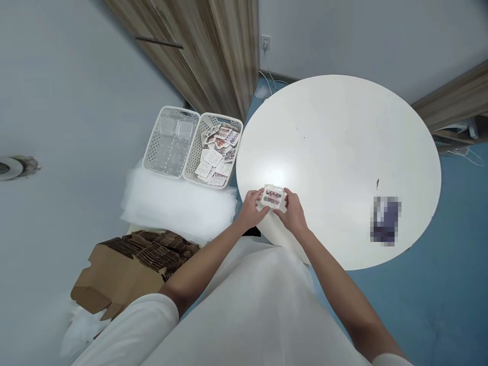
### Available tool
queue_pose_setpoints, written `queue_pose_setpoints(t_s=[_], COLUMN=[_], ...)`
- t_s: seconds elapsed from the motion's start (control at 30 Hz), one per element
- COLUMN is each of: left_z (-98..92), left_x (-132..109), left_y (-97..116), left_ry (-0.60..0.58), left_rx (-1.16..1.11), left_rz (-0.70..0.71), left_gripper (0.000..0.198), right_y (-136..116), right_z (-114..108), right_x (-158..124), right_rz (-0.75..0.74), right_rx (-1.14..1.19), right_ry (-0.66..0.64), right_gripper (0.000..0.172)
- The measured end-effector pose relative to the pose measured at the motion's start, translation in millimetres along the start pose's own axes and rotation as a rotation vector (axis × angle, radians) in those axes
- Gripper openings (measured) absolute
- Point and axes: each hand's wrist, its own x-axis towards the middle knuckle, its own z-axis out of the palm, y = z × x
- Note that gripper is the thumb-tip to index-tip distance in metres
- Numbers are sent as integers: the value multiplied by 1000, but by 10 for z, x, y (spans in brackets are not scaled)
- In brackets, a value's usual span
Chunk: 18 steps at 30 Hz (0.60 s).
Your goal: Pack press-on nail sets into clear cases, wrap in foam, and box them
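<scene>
Between my two hands is a small clear plastic box (272, 196) with a card in it that carries two rows of small reddish and dark shapes. My left hand (251, 209) grips the box's left side, fingers curled and thumb at the near edge. On the right side, my right hand (293, 212) closes round the box in the same way. The box is at the near left edge of a round white table (335, 137); whether it rests on the top I cannot tell.
Left of the table, one white basket (152, 114) holds clear plastic boxes and another basket (241, 133) holds printed cards. White translucent sheets (175, 203) lie nearer, beside a carton (118, 269) of folded brown cardboard. A blurred dark item (386, 221) lies on the table's right.
</scene>
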Motion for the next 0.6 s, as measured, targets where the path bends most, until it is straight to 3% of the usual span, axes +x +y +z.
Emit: queue_pose_setpoints(t_s=[0.23,0.6], left_z=[-339,-398], left_x=[269,443], left_y=[-326,-591], left_ry=[25,4], left_rx=[26,52], left_rz=[-109,-194], left_gripper=[62,70], right_y=[-261,-294], right_z=[451,784], right_x=[483,731], right_rz=[-15,50], right_rx=[-30,-91], right_ry=[-72,-119], right_gripper=[67,70])
